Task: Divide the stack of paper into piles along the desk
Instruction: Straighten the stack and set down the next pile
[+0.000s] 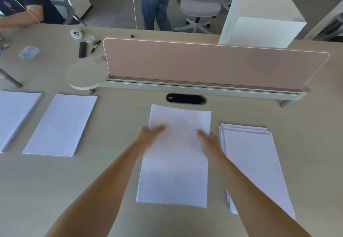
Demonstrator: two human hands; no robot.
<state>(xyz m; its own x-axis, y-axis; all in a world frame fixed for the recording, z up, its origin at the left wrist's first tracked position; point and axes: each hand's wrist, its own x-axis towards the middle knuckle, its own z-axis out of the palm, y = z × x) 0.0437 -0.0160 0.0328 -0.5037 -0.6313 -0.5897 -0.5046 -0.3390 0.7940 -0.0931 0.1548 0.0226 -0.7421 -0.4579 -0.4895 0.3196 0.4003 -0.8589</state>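
A wide pale tabletop [115,190], seen from above. Four lots of white paper lie along its near half. At far left is a thick pile [11,118], cut off by the frame. Just right of it, apart, lies a thin pile [59,125]. At right sits the stack [254,168], its sheets fanned and uneven at the far edge. Between them, in the middle, is a sheaf [176,158] held by both hands.

The left hand [150,134] grips the sheaf's left edge and the right hand [209,140] its right edge. Each thumb lies on top, with the fingers tucked out of sight beneath. Whether the sheaf rests flat or hangs just above the surface cannot be told.

Loose paper like this is likely light and limp, and the sheets will probably slide on one another. Holding both long edges, as here, should keep them square and stop them sagging.

Beyond the paper, a long pink screen [213,64] walls off the far side. A white box [263,21] stands behind its right end. A round shelf [85,73] juts out at the screen's left end, and a dark cable port [185,98] lies just beyond the sheaf. Small things sit far left, well away: a clear tub [28,52], a black case [82,49] and a pen [95,47]. Nothing blocks the open strip between the thin pile and the sheaf — a likely spot for the next pile.
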